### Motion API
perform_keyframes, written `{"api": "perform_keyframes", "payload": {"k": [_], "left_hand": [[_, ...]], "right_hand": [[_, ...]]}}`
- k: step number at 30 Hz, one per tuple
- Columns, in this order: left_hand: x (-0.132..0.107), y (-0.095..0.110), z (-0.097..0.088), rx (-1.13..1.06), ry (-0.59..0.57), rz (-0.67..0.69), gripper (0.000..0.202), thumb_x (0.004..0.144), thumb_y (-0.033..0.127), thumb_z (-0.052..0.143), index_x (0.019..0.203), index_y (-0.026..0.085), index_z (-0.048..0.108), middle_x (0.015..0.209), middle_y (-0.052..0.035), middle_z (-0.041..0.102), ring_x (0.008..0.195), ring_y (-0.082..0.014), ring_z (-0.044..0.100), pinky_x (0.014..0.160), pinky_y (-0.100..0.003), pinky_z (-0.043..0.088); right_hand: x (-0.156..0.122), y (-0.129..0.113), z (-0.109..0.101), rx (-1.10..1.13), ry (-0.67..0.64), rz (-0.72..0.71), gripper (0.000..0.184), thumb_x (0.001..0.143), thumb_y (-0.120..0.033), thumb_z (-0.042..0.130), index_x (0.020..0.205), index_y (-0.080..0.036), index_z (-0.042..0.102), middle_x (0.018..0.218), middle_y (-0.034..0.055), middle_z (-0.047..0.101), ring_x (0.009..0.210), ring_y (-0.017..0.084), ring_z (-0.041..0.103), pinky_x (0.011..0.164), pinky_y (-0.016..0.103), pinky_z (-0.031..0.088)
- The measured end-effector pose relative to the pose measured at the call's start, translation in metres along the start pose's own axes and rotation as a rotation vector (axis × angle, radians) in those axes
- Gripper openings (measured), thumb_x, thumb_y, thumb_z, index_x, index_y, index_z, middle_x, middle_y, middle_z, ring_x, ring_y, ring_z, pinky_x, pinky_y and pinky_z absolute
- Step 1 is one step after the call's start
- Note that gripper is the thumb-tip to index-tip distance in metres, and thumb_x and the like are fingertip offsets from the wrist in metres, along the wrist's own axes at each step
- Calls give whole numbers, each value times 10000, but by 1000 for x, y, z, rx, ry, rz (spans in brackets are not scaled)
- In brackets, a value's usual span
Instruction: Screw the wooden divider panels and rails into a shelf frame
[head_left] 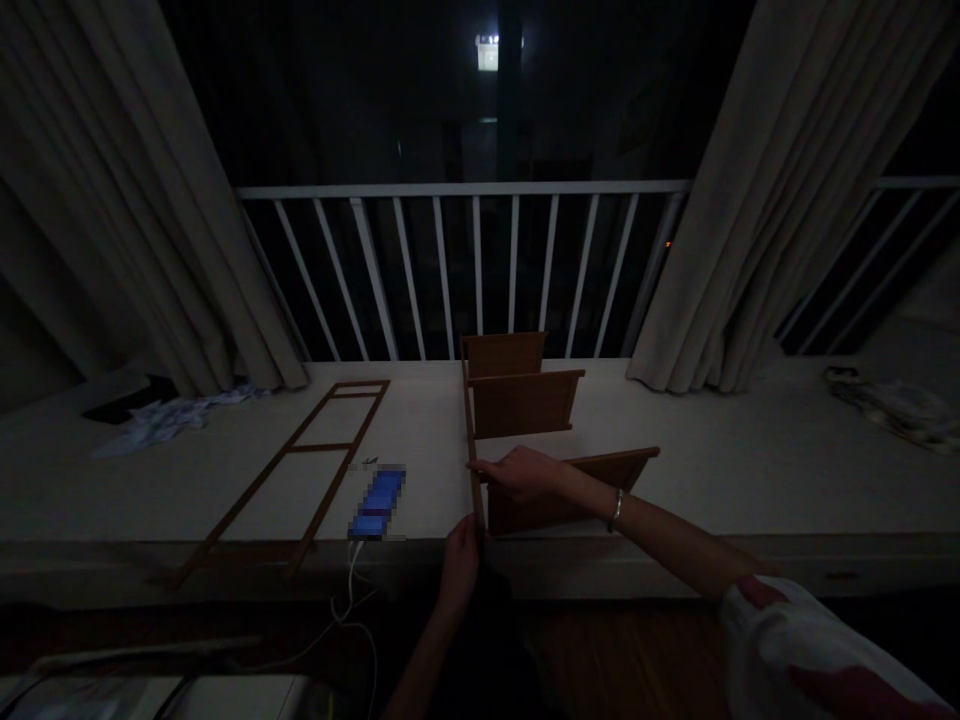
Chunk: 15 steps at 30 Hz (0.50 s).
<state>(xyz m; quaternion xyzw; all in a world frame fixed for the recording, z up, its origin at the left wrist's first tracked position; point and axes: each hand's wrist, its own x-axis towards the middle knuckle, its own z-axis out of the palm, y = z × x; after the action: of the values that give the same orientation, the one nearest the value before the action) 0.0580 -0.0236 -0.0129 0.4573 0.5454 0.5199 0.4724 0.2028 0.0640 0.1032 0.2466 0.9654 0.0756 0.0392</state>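
Observation:
A partly joined wooden shelf unit rests on the white ledge, its side frame (pixel 470 430) standing on edge and running away from me. Several brown shelf boards stick out to its right, among them the middle board (pixel 523 406) and the nearest board (pixel 540 502). My left hand (pixel 461 555) is closed around the frame's near end. Over the nearest board reaches my right hand (pixel 521 472), fingers pinched together with their tips at the frame's rail; whatever lies between them is hidden. A separate ladder-like wooden frame (pixel 321 447) lies flat on the left.
A lit phone (pixel 377 502) with a white cable (pixel 350 580) lies between the two frames. Papers (pixel 169 420) are at the far left, a bundled cloth (pixel 904 410) at the right. White railing (pixel 465 188) and curtains (pixel 780 200) bound the back. The room is dim.

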Motion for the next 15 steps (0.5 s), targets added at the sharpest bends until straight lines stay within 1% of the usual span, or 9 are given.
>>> {"api": "perform_keyframes", "payload": {"k": [5,7,9,12,15], "left_hand": [[-15,0,29,-108,23,-58,472,676,589,403,666,134,530,608,-26,547,578,-126,487,541,-222,370],[-24,0,41,-150,17,-86,483,660,602,415,680,135,538,636,-37,563,613,-137,501,554,-226,375],[-32,0,52,-184,12,-119,492,644,614,424,686,138,541,647,-43,569,631,-145,506,547,-227,372],[-41,0,66,-238,8,-171,491,631,624,430,686,147,536,638,-35,558,626,-142,498,531,-222,359],[-49,-5,78,-286,-29,-252,469,619,622,450,681,161,511,605,-4,510,586,-114,460,516,-210,337]], "right_hand": [[-22,9,0,30,2,-21,461,854,-346,254,1279,-169,238,815,99,625,711,188,573,625,272,341],[-34,10,-2,61,4,-27,458,858,-371,241,1268,-170,267,831,101,620,726,187,566,643,277,339],[-45,11,-3,106,10,0,479,851,-406,256,1265,-167,273,838,99,617,749,190,558,666,284,337],[-59,14,-4,217,50,132,499,841,-425,287,1260,-154,272,853,90,609,808,190,542,709,292,333],[-65,20,1,369,116,339,426,852,-409,270,1182,-157,364,907,82,593,847,176,528,732,283,335]]}}
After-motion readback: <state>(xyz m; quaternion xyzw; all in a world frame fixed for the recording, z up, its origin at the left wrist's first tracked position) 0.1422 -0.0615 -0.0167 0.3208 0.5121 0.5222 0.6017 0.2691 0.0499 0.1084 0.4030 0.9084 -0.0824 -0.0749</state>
